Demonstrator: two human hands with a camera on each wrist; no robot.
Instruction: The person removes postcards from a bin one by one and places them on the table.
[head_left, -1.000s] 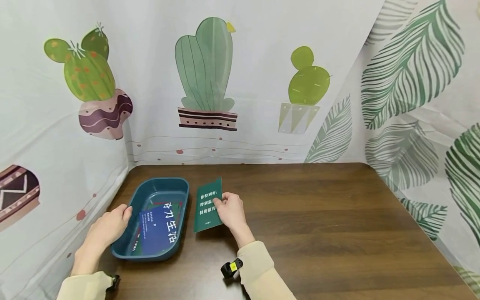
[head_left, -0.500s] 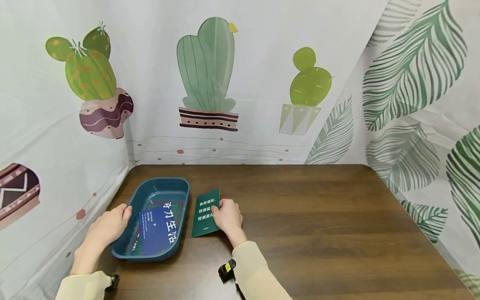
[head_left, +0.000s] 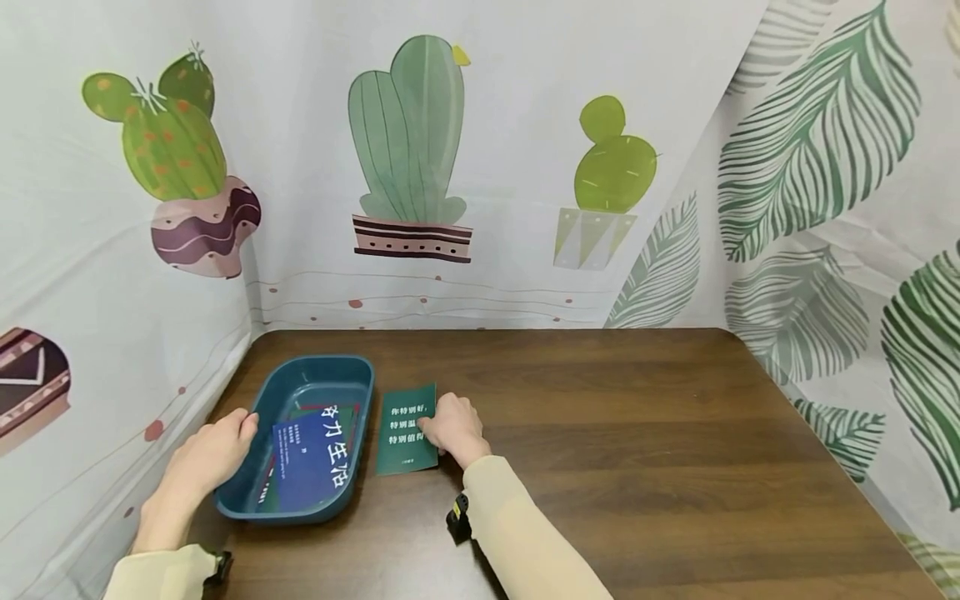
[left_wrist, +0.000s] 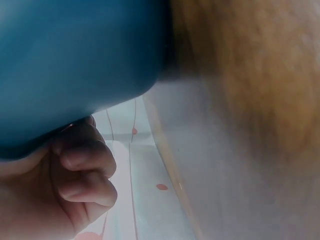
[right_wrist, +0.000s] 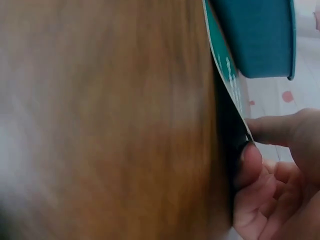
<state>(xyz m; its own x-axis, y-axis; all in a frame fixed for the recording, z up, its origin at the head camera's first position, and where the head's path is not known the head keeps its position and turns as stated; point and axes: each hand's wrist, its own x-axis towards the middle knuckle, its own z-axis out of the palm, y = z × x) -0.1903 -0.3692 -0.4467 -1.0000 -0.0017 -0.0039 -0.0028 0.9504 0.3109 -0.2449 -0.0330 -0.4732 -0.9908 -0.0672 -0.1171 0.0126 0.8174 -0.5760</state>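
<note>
My right hand (head_left: pixel 454 427) pinches the right edge of a green card (head_left: pixel 405 446) printed with white Chinese characters, thumb on top and fingers beneath. In the right wrist view the card (right_wrist: pixel 220 50) is seen edge-on, low over the tabletop, its held edge bent up between thumb and finger (right_wrist: pixel 248 162). My left hand (head_left: pixel 213 454) grips the left rim of a blue plastic basin (head_left: pixel 360 479); in the left wrist view its fingers (left_wrist: pixel 90 172) curl under that rim. Inside the basin lies a blue card (head_left: pixel 307 467) with white lettering, covering most of a green and red card below.
The brown wooden table (head_left: pixel 637 467) extends to the right of the cards. Behind it hangs a white cloth (head_left: pixel 517 167) printed with cacti and leaves. A black wrist camera (head_left: pixel 459 518) sits at my right sleeve.
My right hand has lowered the green card toward the tabletop, and it has gone from tilted to nearly flat. My left hand keeps its hold on the basin's rim.
</note>
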